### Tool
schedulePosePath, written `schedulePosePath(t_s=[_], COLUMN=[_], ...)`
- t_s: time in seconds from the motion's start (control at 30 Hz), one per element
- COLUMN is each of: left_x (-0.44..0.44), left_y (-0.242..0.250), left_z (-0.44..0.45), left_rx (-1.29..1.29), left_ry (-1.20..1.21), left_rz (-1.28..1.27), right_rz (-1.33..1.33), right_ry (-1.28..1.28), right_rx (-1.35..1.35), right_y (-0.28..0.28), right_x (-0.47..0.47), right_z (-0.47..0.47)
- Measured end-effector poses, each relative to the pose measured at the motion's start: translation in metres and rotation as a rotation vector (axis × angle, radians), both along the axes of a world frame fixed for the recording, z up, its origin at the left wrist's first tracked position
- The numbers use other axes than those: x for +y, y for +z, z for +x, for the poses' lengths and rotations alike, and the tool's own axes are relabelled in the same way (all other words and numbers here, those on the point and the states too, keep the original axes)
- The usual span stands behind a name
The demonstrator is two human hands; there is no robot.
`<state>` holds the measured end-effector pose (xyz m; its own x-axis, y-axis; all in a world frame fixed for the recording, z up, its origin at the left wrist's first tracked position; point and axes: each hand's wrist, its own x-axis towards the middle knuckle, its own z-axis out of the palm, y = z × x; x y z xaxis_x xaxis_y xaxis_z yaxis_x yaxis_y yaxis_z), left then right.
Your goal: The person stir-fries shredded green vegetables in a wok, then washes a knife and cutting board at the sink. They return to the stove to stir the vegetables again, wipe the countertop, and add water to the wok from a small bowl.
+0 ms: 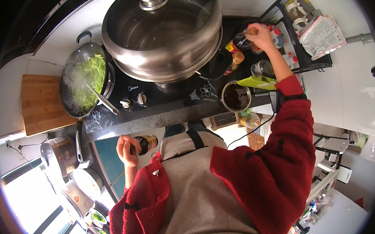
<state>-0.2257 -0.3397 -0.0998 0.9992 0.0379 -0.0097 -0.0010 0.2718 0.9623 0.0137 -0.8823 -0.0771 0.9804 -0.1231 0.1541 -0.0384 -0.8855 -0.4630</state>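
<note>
My left hand grips a dark glass bottle by its neck, in front of the counter edge. The bottle bears a yellowish label. At the back right of the counter, the fingers of my right hand close around the brown cap of another dark bottle, which has a red and yellow label. Around it stand a jar with a tan lid and a clear glass jar. To the left, a steaming wok contains shredded green vegetables. A metal spatula rests in it.
A large steel pot with a glass lid occupies the stove's middle. A round container of dark contents and a green slicer sit near the front right. A black rack borders the bottles. A wooden cutting board leans at left.
</note>
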Motion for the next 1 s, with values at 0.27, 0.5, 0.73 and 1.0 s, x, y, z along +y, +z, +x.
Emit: schedulePosePath(t_s=[0.27,0.5,0.73,1.0], left_x=[0.001,-0.012,-0.038,-0.094], left_y=[-0.008,-0.007,0.019,0.067], left_z=[0.003,0.012,0.021,0.042], left_rx=[0.058,0.043,0.019,-0.136], left_ry=[-0.049,-0.166,-0.319,-0.587], left_rz=[0.021,0.010,0.000,-0.071], right_rz=[0.219,0.296,0.196,0.253], right_ry=[-0.125,-0.080,-0.027,-0.040], right_rx=[-0.137,-0.162,0.005,0.032], right_y=[0.045,0.000,-0.036,0.022], right_x=[-0.056,-0.030,0.002,-0.014], right_z=[-0.017,0.005,0.030,-0.045])
